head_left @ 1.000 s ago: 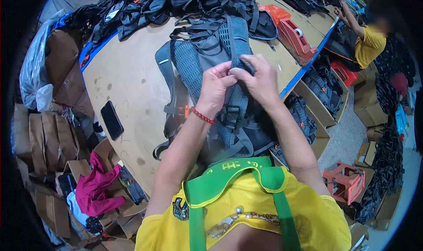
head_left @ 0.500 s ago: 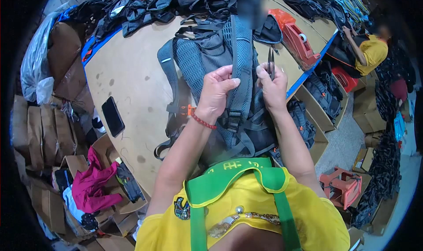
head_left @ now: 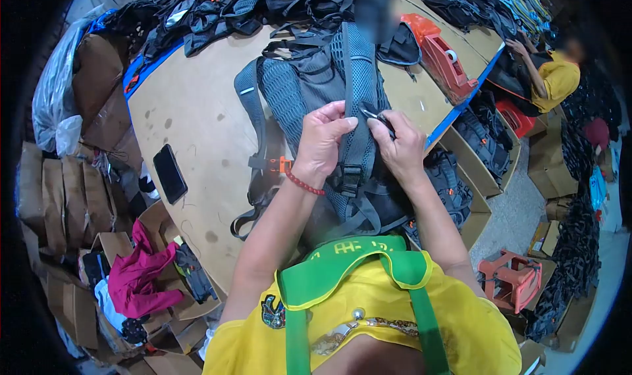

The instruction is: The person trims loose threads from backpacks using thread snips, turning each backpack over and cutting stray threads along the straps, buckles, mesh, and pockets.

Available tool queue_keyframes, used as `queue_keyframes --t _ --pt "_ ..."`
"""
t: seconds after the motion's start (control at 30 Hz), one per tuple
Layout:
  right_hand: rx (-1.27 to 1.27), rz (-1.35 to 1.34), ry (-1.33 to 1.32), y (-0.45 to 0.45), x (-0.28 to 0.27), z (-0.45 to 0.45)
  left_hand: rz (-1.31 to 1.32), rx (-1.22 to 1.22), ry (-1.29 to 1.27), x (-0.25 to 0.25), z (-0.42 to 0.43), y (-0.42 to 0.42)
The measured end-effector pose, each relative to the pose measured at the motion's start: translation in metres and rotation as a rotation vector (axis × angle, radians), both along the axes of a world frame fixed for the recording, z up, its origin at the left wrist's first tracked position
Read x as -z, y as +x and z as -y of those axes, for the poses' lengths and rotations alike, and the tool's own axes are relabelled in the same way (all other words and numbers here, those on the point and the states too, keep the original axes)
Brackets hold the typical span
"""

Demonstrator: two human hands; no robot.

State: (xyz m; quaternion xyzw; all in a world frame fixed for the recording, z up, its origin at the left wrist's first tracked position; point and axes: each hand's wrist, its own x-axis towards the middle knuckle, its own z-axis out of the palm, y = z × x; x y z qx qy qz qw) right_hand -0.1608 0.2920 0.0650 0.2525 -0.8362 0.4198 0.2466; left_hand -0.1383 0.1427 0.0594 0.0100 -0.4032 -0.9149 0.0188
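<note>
A grey-blue mesh backpack (head_left: 283,92) lies on the table in front of me, its straps and buckles spread about. My left hand (head_left: 321,141) is closed, thumb and fingers pinching the edge of the padded shoulder strap (head_left: 361,66). Held in my closed right hand (head_left: 400,145) is a pair of dark thread snips (head_left: 372,113). Their tips point left, over the strap and close to my left thumb; whether they touch the fabric I cannot tell. A black buckle (head_left: 346,180) sits on the strap below my hands, and an orange clip (head_left: 281,165) lies beside my left wrist.
A black phone (head_left: 170,174) rests at the table's left edge. More backpacks (head_left: 243,6) are heaped at the back. A red tape dispenser (head_left: 446,69) stands right. Open cartons (head_left: 477,207) flank the table. A person in yellow (head_left: 558,79) works at the far right.
My right hand has tilted the snips from upright to pointing left and brought them down onto the strap beside my left thumb. My left hand has stayed on the strap.
</note>
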Motion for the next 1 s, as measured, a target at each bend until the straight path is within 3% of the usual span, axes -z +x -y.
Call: queue_keyframes --t 0.33,0.53,1.0 --pt "-0.010 -0.165 0.099 -0.0090 -0.0042 0.0017 -0.013 -0.022 -0.031 -0.0019 0.0007 0.0019" --pt "0.019 -0.054 0.096 -0.0039 -0.0075 -0.0021 -0.003 -0.033 -0.019 -0.0039 0.0022 0.0024" --pt "-0.046 -0.123 0.111 -0.0092 -0.0106 0.0024 -0.027 -0.008 -0.016 -0.0014 0.0028 0.0017"
